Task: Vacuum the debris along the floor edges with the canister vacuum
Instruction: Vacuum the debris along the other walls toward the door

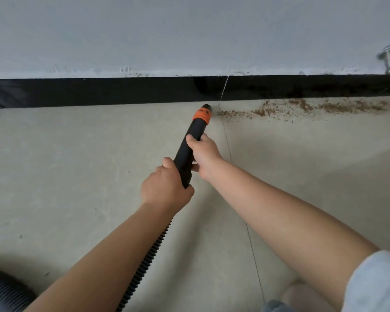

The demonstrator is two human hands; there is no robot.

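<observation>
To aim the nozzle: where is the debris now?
The debris lies on the floor along the black baseboard, right of the nozzle.

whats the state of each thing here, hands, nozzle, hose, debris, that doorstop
left hand: grips the nozzle's rear end
right hand: grips the nozzle further forward
vacuum nozzle: tip at the baseboard, just left of the debris
hose: trails back along the floor
debris: scattered along the baseboard
baseboard: black, seam visible
doorstop: wall-mounted, blurred

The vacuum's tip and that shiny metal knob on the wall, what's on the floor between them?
In the head view, a trail of brown crumbs runs along the black baseboard, from the nozzle towards the knob.
</observation>
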